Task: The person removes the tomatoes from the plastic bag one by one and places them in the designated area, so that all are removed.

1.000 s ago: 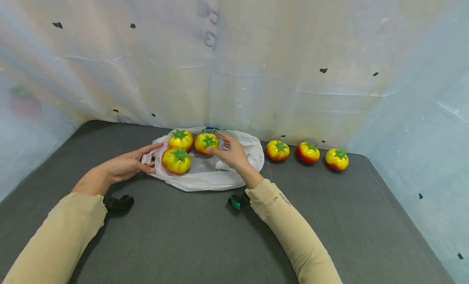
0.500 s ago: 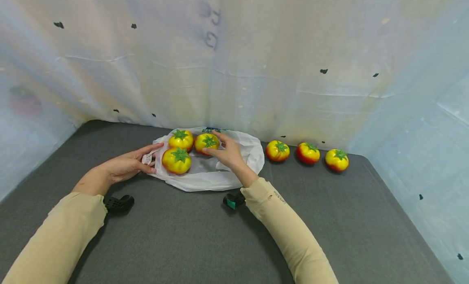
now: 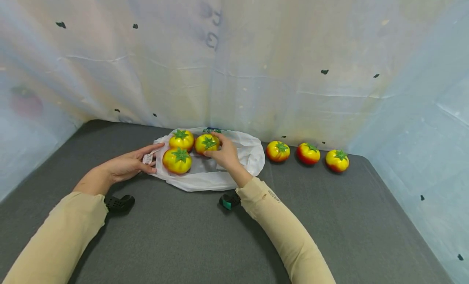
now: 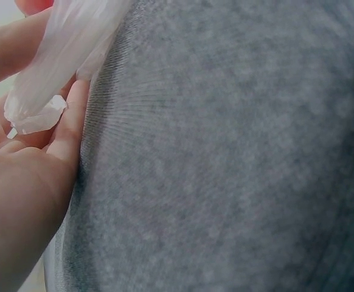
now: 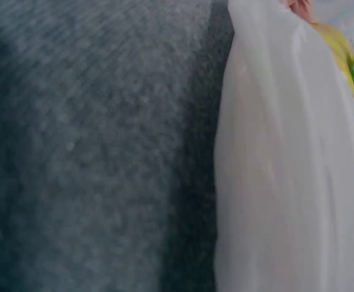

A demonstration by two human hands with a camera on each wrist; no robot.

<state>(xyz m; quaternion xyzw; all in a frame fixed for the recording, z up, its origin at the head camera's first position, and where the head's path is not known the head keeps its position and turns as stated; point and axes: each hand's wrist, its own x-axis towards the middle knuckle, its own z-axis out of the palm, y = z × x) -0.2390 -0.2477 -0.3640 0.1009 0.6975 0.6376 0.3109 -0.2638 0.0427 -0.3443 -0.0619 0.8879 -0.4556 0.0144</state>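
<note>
In the head view a white plastic bag (image 3: 205, 181) lies flattened on the table with three yellow-red tomatoes on it. My right hand (image 3: 224, 151) has its thumb and fingers around the right side of the rear right tomato (image 3: 205, 143). The rear left tomato (image 3: 182, 139) and the front tomato (image 3: 177, 161) sit close beside it. At the bag's left end my left hand (image 3: 126, 166) has fingers and thumb spread, with the gathered plastic (image 4: 61, 61) passing between them in the left wrist view. The right wrist view shows mostly the bag's side (image 5: 280, 170).
To the right of the bag stand three more tomatoes in a row: the nearest tomato (image 3: 278, 151), the middle tomato (image 3: 308, 154) and the far right tomato (image 3: 337, 160). The dark grey table (image 3: 172, 239) meets hanging pale sheeting (image 3: 293, 44) behind and at both sides.
My right hand has shifted slightly left and closed in around the rear right tomato. The left hand, the bag and the tomatoes look unmoved.
</note>
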